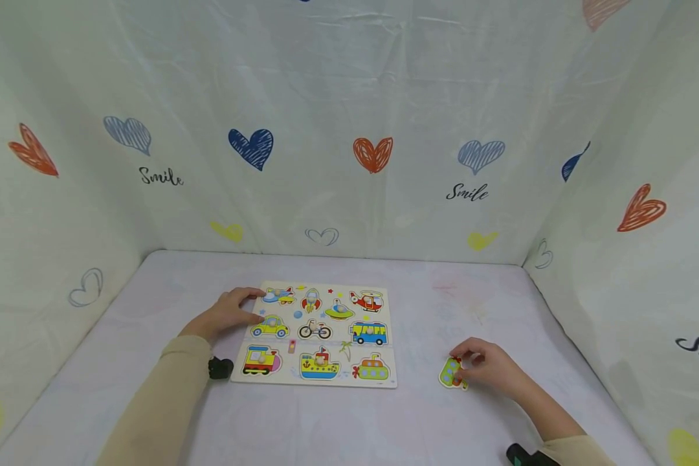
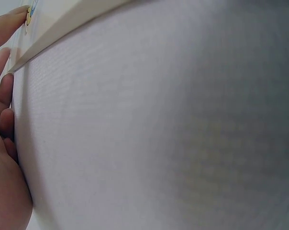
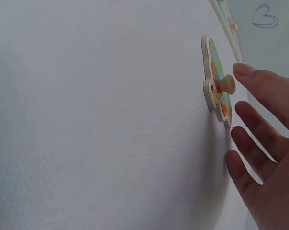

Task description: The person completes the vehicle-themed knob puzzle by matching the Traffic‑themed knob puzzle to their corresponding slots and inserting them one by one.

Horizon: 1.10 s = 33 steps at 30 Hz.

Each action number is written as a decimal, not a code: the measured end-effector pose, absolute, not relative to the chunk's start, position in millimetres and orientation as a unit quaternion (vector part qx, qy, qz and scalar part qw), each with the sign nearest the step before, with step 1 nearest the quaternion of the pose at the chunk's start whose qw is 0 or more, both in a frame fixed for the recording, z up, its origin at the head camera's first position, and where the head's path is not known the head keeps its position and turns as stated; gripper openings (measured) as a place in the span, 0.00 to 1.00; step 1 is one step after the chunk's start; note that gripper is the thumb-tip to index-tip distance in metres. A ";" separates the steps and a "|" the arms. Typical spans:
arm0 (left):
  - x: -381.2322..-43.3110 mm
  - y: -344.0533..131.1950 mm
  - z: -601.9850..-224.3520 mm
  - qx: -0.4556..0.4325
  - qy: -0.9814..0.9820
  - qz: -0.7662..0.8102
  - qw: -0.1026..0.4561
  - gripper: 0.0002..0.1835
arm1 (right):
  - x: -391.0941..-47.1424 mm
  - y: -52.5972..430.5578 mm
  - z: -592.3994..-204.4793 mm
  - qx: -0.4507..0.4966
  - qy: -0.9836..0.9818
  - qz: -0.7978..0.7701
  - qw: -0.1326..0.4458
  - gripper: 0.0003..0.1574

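Observation:
A white wooden peg puzzle board [image 1: 338, 346] with vehicle pictures lies on the table. My left hand [image 1: 228, 315] rests on its left edge, the thumb beside the yellow car and the other fingers near the airplane. In the left wrist view the thumb lies over the board's face. Right of the board, a yellow-green puzzle piece [image 1: 449, 374], seemingly a submarine, lies on the table. My right hand [image 1: 489, 367] hovers at this piece with fingers spread and loosely bent. In the right wrist view its wooden knob [image 3: 226, 85] stands just off the fingertips, with no grip visible.
The white-covered table [image 1: 332, 427] is enclosed by white curtains [image 1: 320, 84] printed with hearts, at the back and both sides. A black object [image 1: 221, 368] sits by the left wrist, and a black device [image 1: 527, 455] by the right sleeve.

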<state>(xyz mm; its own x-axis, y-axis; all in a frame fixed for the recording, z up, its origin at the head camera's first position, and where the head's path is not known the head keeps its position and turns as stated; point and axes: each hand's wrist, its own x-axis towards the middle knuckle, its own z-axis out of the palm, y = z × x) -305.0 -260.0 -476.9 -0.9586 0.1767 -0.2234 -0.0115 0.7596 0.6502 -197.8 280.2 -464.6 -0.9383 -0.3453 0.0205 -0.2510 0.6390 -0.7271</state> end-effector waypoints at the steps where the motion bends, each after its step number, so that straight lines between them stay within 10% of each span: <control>1: -305.1 -260.2 -476.7 0.045 0.928 0.344 0.137 0.37 | -197.9 280.6 -465.5 -0.165 0.905 -0.389 0.059 0.18; 33: -301.6 -259.6 -472.0 0.046 0.926 0.347 0.141 0.37 | -199.0 272.7 -473.3 -0.123 0.925 -0.352 0.063 0.18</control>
